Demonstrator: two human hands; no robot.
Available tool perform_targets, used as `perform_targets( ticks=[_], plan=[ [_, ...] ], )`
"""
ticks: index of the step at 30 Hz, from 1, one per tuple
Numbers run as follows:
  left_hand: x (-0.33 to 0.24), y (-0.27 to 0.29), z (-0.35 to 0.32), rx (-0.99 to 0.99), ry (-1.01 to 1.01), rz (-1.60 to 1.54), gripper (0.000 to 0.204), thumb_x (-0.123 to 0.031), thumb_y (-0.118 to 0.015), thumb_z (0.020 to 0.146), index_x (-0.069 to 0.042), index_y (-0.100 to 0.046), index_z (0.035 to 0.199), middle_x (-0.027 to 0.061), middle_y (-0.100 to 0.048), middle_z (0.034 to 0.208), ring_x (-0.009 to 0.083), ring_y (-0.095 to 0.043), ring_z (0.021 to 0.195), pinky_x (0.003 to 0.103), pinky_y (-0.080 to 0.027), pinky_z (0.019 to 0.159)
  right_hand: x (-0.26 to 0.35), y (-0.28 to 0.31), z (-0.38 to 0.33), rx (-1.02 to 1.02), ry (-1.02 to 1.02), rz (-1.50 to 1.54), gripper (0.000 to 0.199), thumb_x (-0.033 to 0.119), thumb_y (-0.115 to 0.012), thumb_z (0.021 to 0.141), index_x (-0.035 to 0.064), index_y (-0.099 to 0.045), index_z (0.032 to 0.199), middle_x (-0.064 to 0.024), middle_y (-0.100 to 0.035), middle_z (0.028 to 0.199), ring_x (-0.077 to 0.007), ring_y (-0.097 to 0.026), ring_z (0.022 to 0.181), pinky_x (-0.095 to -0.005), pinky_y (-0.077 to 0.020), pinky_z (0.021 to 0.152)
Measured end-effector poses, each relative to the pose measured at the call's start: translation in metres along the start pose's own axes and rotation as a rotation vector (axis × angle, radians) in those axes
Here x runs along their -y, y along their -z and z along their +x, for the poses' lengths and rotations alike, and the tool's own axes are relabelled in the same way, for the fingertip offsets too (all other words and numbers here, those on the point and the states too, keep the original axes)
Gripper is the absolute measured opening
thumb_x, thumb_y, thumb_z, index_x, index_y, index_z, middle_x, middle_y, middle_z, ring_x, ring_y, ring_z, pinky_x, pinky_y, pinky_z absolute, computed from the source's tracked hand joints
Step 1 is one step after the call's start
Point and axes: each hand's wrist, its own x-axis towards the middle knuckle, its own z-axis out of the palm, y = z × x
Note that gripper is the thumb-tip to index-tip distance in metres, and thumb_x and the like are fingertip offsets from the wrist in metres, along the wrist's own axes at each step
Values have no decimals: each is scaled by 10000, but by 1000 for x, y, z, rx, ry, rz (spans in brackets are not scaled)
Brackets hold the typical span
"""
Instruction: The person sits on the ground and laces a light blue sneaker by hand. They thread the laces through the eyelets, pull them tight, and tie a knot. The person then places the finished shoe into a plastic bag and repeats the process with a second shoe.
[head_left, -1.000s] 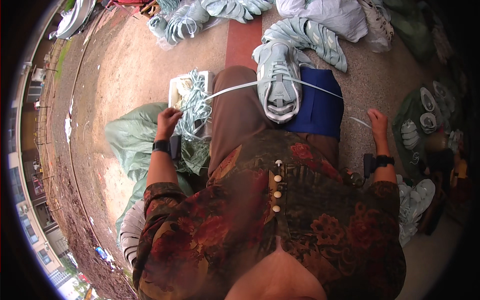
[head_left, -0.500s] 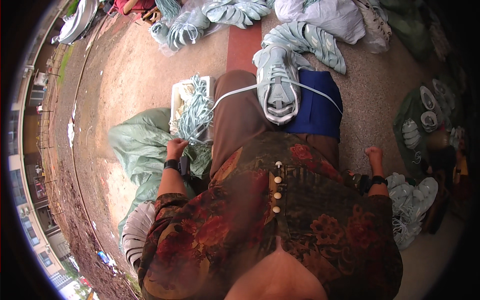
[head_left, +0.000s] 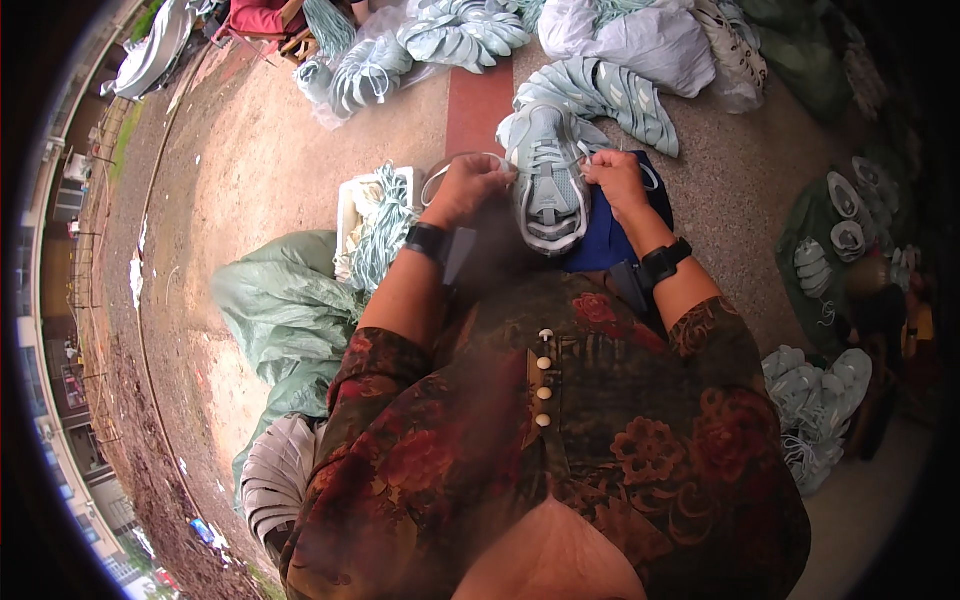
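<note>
A pale grey-green lace-up sports shoe (head_left: 548,180) is rested on the person's lap, on a dark blue cloth (head_left: 610,238), with its toe pointed away from the body. The left hand (head_left: 465,188) is closed around a thin white shoelace (head_left: 440,172), which is looped out to the left of the shoe. The right hand (head_left: 615,178) is pinched shut on the lace at the shoe's right side, just beside the eyelets. Black wristbands are worn on both wrists. A white tray filled with pale green laces (head_left: 375,225) is seen just left of the left forearm, beside a crumpled light green plastic sack (head_left: 285,310). More shoes of the same colour (head_left: 610,90) are heaped on the floor beyond the lap, and further pairs (head_left: 815,395) are piled at the right.
</note>
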Motion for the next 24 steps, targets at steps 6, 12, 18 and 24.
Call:
perform_targets(
  ticks=[6,12,18,24],
  plan=[
    [7,-6,1,-40,-63,84,134,-97,-641,797,-20,-581,705,-14,-555,655,65,-481,601,218,-393,563,-1,-6,-3,-95,-9,-66,107,11,-664,716,11,-595,634,36,-511,580,-51,-420,542,-222,-335,509],
    [3,-7,-4,-63,-64,135,147,-105,-640,791,1,-583,706,-11,-540,640,65,-460,595,226,-382,553,-6,-12,0,-109,41,-134,93,9,-677,683,0,-592,647,14,-506,552,-61,-429,538,-246,-344,485],
    [4,-15,-5,-139,-49,85,139,-83,-629,810,-57,-561,692,-28,-543,636,46,-464,556,196,-369,521,-4,-24,-1,-191,302,-687,149,30,-706,625,-7,-561,630,-83,-515,521,-142,-471,485,-309,-381,480],
    [8,-27,-1,-283,-84,35,127,-77,-621,812,-52,-571,698,-12,-565,635,37,-470,545,193,-367,495,6,-27,-11,-249,344,-748,176,109,-680,693,3,-557,625,-148,-553,560,-364,-541,558,-406,-425,521]
  ],
)
